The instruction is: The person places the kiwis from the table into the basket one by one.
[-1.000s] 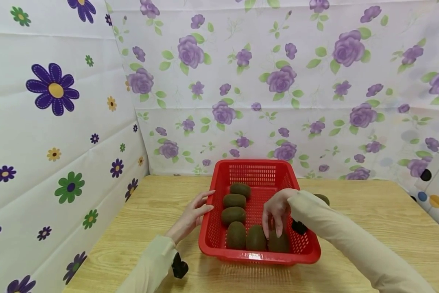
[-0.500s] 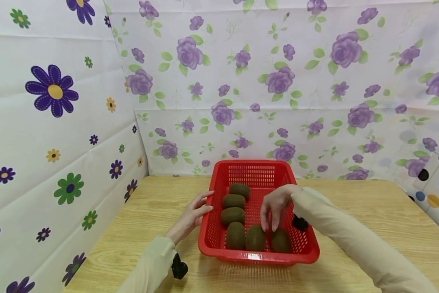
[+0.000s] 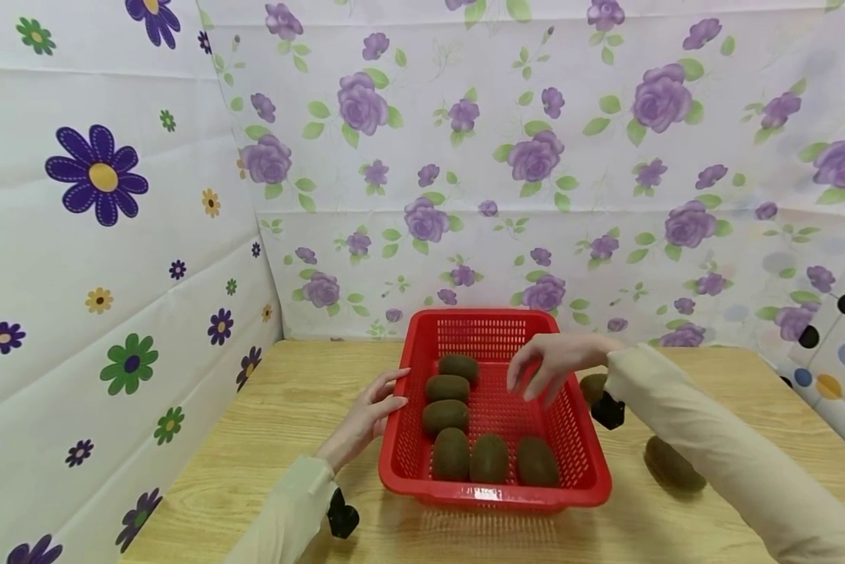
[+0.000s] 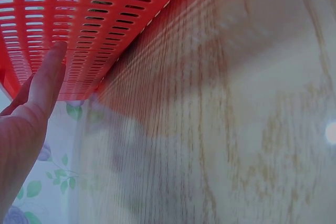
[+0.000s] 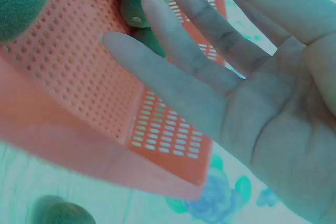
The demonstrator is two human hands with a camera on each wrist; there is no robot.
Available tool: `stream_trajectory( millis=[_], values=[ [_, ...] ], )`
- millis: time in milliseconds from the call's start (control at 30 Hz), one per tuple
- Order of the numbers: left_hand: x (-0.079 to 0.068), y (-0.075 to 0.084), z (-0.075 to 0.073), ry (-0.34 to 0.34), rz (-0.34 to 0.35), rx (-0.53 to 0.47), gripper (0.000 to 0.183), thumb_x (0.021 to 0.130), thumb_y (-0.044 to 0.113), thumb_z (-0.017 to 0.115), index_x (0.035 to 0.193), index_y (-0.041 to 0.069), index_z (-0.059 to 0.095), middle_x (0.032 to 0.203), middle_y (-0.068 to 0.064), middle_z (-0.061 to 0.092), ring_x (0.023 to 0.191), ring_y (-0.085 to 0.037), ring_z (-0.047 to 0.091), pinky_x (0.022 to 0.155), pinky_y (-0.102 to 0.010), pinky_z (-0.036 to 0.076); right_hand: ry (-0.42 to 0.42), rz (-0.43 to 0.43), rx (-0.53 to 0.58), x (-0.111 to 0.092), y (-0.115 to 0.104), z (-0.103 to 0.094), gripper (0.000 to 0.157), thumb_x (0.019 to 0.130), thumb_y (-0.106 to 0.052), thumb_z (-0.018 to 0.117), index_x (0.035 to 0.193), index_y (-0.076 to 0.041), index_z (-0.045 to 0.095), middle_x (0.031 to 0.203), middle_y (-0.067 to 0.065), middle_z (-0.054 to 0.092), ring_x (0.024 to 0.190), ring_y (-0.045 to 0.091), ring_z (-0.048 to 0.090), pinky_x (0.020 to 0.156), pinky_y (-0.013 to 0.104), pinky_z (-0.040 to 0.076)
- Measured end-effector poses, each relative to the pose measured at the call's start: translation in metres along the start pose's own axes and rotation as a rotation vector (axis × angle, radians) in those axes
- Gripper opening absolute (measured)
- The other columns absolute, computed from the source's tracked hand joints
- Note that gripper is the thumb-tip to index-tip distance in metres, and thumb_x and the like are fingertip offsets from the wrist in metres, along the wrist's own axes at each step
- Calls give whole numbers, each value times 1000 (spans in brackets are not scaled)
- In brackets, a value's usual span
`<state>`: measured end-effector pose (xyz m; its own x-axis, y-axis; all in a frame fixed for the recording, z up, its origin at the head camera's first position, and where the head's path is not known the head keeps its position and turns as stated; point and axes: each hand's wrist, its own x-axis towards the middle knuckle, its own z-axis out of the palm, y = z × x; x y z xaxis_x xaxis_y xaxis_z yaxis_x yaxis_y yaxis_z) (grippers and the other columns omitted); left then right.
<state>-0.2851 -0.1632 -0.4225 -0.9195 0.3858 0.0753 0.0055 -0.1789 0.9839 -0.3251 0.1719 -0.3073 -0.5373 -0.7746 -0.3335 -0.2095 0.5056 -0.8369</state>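
A red plastic basket with slotted walls stands on the table. Inside it, kiwifruit form a column along the left wall, among them one kiwi, and a front row ends with a kiwi near the right corner. My left hand touches the basket's left side with its fingers extended; the left wrist view shows the fingers against the slotted wall. Over the basket's right wall hovers my right hand, its fingers loosely bent and nothing in them, as the right wrist view confirms.
Right of the basket, one kiwi lies on the wooden table, partly behind the right sleeve. Another kiwi sits farther back by the right wrist. Flower-patterned cloth rises behind the table and on the left.
My right hand has let go of the front-right kiwi and lifted up and to the right. The kiwi stays in the basket's front row. My left hand keeps its place on the basket.
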Motion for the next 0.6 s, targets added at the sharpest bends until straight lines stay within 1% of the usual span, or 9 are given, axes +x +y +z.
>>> stream_trajectory(
  millis=[100, 167, 267, 433, 500, 600],
  values=[
    [-1, 1, 0, 4, 10, 8, 49, 91, 6, 51, 138, 9, 35, 133, -23, 33, 110, -42, 44, 76, -46, 48, 21, -27, 1, -12, 0, -6, 25, 80, -5, 67, 105, -3, 64, 102, 18, 59, 89, 36, 58, 70, 46, 50],
    [-1, 1, 0, 7, 15, 12, 50, 91, 6, 51, 138, 10, 35, 133, -23, 34, 110, -42, 45, 76, -46, 48, 31, -38, 12, -21, 1, -10, 27, 81, -6, 67, 108, -2, 62, 106, 18, 57, 91, 37, 58, 72, 46, 50],
    [-2, 1, 1, 12, 17, 6, 50, 91, 6, 51, 138, 10, 35, 132, -23, 35, 109, -42, 45, 76, -45, 48, 51, -51, 27, -35, 4, -17, 29, 82, -6, 66, 110, -1, 60, 110, 19, 55, 93, 38, 56, 74, 46, 49],
    [-2, 1, 2, 9, 10, -1, 50, 91, 6, 51, 138, 10, 35, 132, -24, 34, 110, -43, 45, 76, -46, 48, 81, -60, 50, -60, 14, -25, 30, 83, -5, 64, 111, 4, 57, 112, 26, 51, 101, 42, 51, 76, 47, 48],
    [-2, 1, 2, 6, 9, 2, 50, 91, 5, 51, 138, 9, 34, 132, -24, 34, 110, -43, 44, 76, -46, 48, 91, -63, 47, -70, 19, -29, 30, 84, -3, 63, 112, 6, 56, 114, 27, 50, 102, 40, 52, 76, 46, 48],
    [-1, 1, 2, 4, 8, 6, 50, 91, 5, 51, 138, 9, 34, 132, -23, 34, 110, -43, 44, 76, -46, 48, 112, -49, 35, -83, 27, -32, 28, 84, -3, 62, 111, 4, 57, 114, 24, 52, 102, 36, 53, 76, 46, 48]
  ],
)
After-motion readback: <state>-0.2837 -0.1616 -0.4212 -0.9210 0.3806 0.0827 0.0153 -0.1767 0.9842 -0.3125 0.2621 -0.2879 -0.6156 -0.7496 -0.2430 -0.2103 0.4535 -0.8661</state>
